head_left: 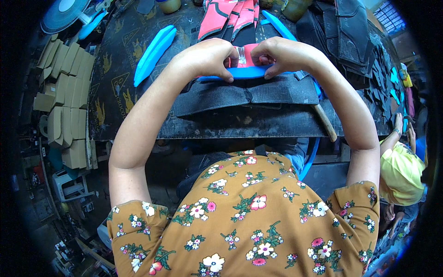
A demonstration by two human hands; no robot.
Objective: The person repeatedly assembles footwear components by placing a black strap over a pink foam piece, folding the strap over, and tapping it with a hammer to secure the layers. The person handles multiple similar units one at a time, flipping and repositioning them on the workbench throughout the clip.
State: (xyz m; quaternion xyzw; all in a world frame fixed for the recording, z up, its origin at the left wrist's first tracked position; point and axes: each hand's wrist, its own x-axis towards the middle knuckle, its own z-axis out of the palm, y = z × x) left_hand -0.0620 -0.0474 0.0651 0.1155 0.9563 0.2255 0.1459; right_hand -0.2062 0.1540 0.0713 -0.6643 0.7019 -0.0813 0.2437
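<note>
At the middle of the worktable, my left hand [205,57] and my right hand [291,56] are closed with thumbs on the near edge of a blue foam strip [249,72] and fingers curled over its far side. Just beyond the strip, between my hands, shows a pink piece [249,54] with a small clear patch on it. Beneath and nearer to me lies a long black fabric panel [244,94] with a crease at its middle. A tool's wooden handle [326,123] sticks out from under the panel's right end, toward the table's front edge.
More blue foam strips [154,55] lie at the left. Pink cut pieces [229,16] are stacked at the back, black panels [344,34] at the right. Cardboard boxes [69,87] and a fan [64,14] stand left. A person in yellow [401,173] is at the far right.
</note>
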